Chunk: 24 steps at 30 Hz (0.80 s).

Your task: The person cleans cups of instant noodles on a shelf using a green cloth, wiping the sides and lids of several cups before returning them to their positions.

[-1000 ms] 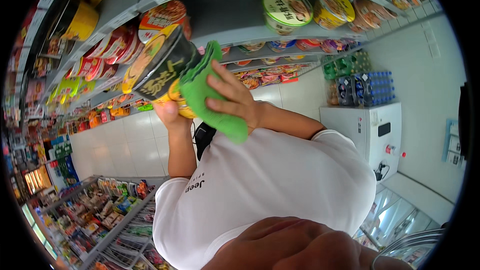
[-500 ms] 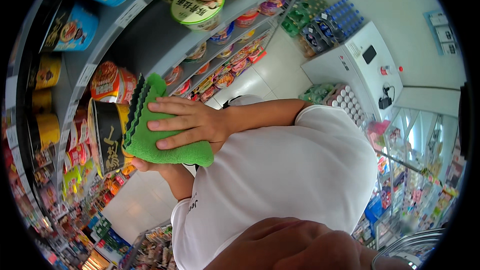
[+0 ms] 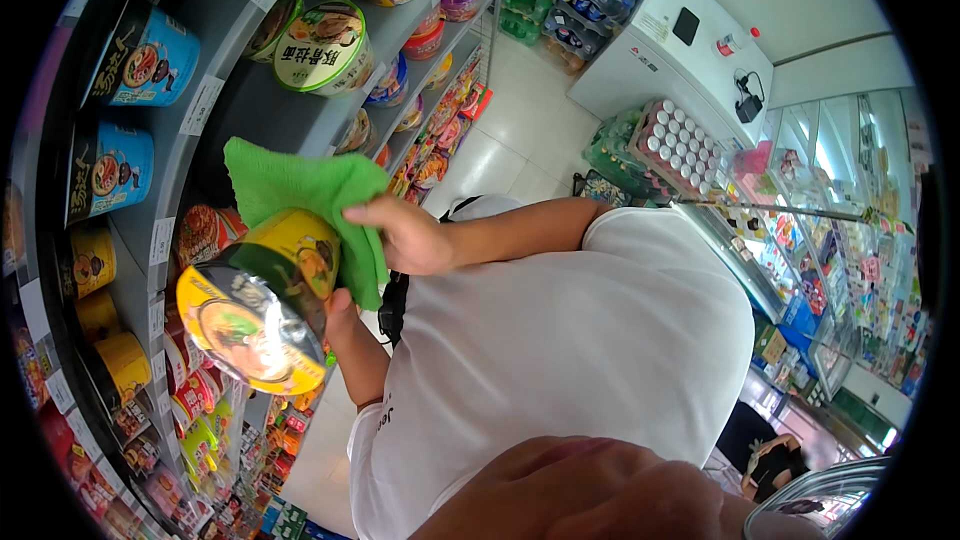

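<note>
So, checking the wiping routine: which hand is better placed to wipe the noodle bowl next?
The right hand: it presses the green cloth on the yellow noodle bowl; the left hand is busy holding it.

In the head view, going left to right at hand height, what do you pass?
Shelf of blue noodle cups → yellow noodle bowl in the left hand → right hand pressing the green cloth → white shirt → glass display case.

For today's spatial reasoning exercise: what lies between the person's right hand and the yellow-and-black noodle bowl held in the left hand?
In the head view, a green cloth lies between the right hand and the noodle bowl, draped over the bowl's upper side; the left hand grips the bowl from behind.
</note>
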Each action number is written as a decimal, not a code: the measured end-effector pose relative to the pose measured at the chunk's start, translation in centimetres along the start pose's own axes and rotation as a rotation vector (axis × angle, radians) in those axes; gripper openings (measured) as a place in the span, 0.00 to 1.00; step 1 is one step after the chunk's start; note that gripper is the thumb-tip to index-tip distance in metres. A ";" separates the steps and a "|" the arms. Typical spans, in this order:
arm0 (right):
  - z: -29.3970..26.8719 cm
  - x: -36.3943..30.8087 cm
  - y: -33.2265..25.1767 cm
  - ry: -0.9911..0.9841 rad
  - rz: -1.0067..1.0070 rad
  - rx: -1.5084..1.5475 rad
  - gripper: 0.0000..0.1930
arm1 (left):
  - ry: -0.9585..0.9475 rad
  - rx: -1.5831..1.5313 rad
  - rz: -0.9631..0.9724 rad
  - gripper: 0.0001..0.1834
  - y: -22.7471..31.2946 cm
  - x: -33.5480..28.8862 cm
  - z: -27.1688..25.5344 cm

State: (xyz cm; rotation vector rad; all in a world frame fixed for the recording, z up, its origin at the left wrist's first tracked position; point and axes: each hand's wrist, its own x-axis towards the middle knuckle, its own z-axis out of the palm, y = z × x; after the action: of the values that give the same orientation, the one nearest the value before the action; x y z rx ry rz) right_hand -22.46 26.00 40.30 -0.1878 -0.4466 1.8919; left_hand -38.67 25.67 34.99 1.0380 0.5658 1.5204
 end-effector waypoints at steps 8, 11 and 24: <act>2.5 -0.6 2.1 0.219 0.023 0.214 0.26 | -0.076 0.022 -0.056 0.56 2.6 3.2 -0.9; 2.6 -0.1 2.3 0.130 -0.007 0.286 0.26 | -0.107 0.052 -0.066 0.55 3.5 3.4 -1.8; 1.0 -6.0 6.4 0.438 -0.247 0.170 0.25 | -0.579 0.400 -0.188 0.51 -0.9 0.6 -7.8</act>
State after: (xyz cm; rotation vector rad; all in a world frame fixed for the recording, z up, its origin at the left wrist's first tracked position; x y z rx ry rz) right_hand -26.22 18.26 38.17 -0.4044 -0.0090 1.5785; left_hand -44.74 27.96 30.57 1.6079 0.5407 0.8914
